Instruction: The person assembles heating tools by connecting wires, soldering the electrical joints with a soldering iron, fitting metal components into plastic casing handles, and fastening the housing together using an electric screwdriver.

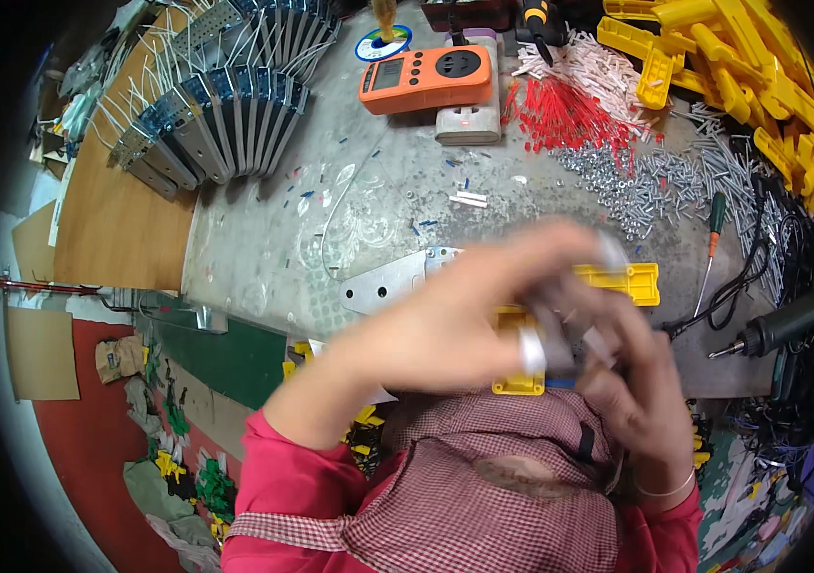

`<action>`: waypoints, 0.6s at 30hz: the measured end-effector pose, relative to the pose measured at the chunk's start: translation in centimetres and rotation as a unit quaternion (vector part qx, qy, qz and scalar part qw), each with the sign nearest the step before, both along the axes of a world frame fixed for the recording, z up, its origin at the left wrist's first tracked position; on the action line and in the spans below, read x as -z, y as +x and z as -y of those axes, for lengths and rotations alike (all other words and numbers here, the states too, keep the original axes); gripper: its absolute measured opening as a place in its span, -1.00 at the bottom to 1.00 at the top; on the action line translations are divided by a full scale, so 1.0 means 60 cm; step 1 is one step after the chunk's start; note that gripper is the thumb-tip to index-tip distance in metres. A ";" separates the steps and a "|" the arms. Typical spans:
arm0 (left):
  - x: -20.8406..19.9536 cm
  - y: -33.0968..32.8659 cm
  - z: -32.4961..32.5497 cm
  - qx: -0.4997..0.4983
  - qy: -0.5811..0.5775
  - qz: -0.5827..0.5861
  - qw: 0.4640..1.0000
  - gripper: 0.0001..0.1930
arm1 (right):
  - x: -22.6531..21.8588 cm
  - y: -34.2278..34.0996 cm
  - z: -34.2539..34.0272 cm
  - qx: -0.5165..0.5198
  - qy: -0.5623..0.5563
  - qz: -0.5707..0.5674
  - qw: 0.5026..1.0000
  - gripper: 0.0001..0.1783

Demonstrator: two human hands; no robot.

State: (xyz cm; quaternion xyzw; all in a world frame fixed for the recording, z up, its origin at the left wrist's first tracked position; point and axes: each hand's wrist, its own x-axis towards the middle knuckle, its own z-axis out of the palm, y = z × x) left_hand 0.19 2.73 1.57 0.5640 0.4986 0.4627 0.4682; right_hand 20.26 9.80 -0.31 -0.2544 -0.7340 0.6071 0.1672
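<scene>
My left hand point(460, 325) reaches across the near edge of the table, smeared by motion. Its thumb and forefinger, both with white wraps on the tips, stand wide apart. Facing it, my right hand point(631, 368) has its fingers curled in, also blurred. A dark grey smeared thing point(558, 329) shows between the two hands; its kind is not clear, and my right fingers seem closed on it. Behind and below the hands lie yellow plastic parts point(631, 284), partly covered. A flat metal plate with holes point(383, 289) lies just beyond my left wrist.
An orange multimeter point(426, 79) rests on a power strip point(467, 124). Red-sleeved pieces point(565, 115), screws point(655, 181) and yellow parts point(760, 67) are heaped at the right. A screwdriver point(712, 244) and a power driver point(789, 315) lie there. Metal assemblies point(225, 124) stand far left.
</scene>
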 end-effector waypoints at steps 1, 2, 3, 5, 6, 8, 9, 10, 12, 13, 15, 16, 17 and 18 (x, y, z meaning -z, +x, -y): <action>-0.001 -0.026 -0.019 -0.081 0.000 0.004 0.997 -0.55 | -0.005 0.002 -0.013 0.017 0.044 0.042 0.998 -0.58; 0.011 -0.058 -0.036 -0.160 0.024 -0.145 0.976 -0.57 | 0.005 0.005 -0.018 0.040 0.052 0.020 0.998 -0.67; 0.031 -0.088 -0.044 -0.153 0.045 -0.311 0.937 -0.54 | 0.013 0.006 -0.021 0.068 0.060 0.001 0.996 -0.75; 0.050 -0.096 -0.054 -0.097 0.079 -0.475 0.871 -0.55 | 0.008 -0.009 -0.022 0.083 0.081 -0.057 0.992 -0.79; 0.055 -0.094 -0.058 -0.096 0.078 -0.476 0.871 -0.55 | 0.006 -0.015 -0.024 0.100 0.104 -0.113 0.983 -0.80; 0.060 -0.089 -0.065 -0.093 0.091 -0.548 0.826 -0.61 | 0.014 -0.016 -0.030 0.094 0.106 -0.119 0.983 -0.83; 0.059 -0.090 -0.067 -0.091 0.089 -0.547 0.827 -0.61 | 0.019 -0.016 -0.033 0.087 0.111 -0.125 0.982 -0.85; 0.055 -0.092 -0.074 -0.079 0.076 -0.549 0.829 -0.62 | 0.024 -0.013 -0.041 0.088 0.127 -0.127 0.980 -0.87; 0.052 -0.094 -0.081 -0.043 0.060 -0.559 0.826 -0.60 | 0.009 -0.005 -0.031 0.107 -0.004 -0.113 0.988 -0.88; 0.049 -0.092 -0.083 -0.039 0.063 -0.559 0.826 -0.60 | 0.001 -0.007 -0.027 0.121 -0.135 -0.103 0.978 -0.88; 0.035 -0.079 -0.082 -0.057 0.085 -0.465 0.879 -0.61 | 0.008 -0.009 -0.025 0.124 -0.157 -0.125 0.972 -0.87; 0.023 -0.065 -0.076 -0.089 0.076 -0.354 0.928 -0.62 | 0.013 -0.009 -0.025 0.138 -0.164 -0.148 0.966 -0.87; 0.011 -0.047 -0.063 -0.121 0.062 -0.237 0.962 -0.64 | 0.017 -0.007 -0.023 0.150 -0.171 -0.169 0.959 -0.86; 0.007 -0.035 -0.053 -0.125 0.047 -0.146 0.980 -0.65 | 0.018 -0.006 -0.023 0.154 -0.172 -0.168 0.958 -0.86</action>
